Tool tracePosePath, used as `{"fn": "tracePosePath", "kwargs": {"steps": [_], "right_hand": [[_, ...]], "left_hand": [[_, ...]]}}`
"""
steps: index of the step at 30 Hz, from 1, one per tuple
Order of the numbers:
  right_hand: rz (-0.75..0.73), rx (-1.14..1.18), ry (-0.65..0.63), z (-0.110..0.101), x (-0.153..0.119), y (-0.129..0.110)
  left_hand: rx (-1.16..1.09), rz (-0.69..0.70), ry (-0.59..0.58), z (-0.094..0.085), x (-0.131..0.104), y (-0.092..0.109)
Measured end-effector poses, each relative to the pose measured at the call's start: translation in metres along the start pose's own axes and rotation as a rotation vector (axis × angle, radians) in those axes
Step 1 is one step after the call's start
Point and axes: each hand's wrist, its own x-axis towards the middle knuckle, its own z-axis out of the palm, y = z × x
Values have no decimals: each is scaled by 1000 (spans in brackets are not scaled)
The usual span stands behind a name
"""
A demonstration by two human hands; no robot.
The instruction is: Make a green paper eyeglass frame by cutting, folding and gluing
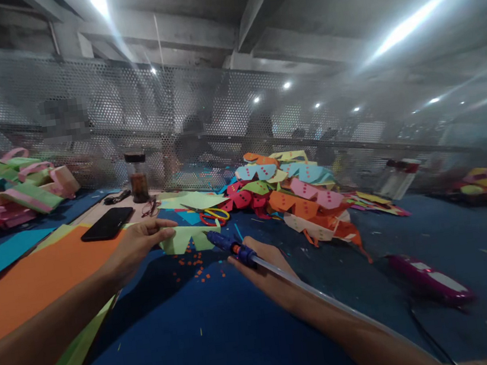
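My left hand point(147, 238) pinches the left end of a light green paper piece point(183, 240) with a notched lower edge, held just above the blue sheet. My right hand point(268, 263) is wrapped round a blue glue gun point(229, 246), with a long clear glue stick point(311, 286) running back over my forearm. The gun's tip is at the right end of the green paper; I cannot tell if it touches. Small orange paper squares point(198, 263) lie scattered below the paper. Just behind it are yellow-handled scissors point(214, 216), partly covered by papers.
Finished-looking paper shapes point(307, 189) with red dots are heaped at centre right. A black phone point(107, 223) rests on orange sheets point(49, 274) at left, near a dark-lidded jar point(138, 181). Folded pink and green paper pieces point(15, 188) pile far left. A purple corded device point(431, 280) lies right.
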Motion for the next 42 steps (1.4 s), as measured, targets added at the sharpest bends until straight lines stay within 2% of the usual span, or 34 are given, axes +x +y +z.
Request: {"fn": "tracePosePath", "kwargs": {"steps": [5, 14, 21, 26, 29, 34, 42], "right_hand": [[1, -3, -4, -1, -1, -1], [27, 111, 73, 1, -1, -1], [159, 120, 50, 0, 1, -5], [205, 92, -36, -3, 3, -5], [197, 84, -41, -3, 4, -6], [174, 120, 31, 0, 2, -7], [143, 173, 4, -1, 0, -7]], "left_hand": [[-9, -9, 3, 0, 1, 1], [-38, -33, 38, 1, -1, 2], [-48, -37, 59, -3, 2, 0], [-43, -36, 71, -7, 5, -3], [-39, -45, 64, -7, 4, -3], [-22, -54, 46, -3, 1, 1], [-6, -39, 27, -2, -1, 1]]}}
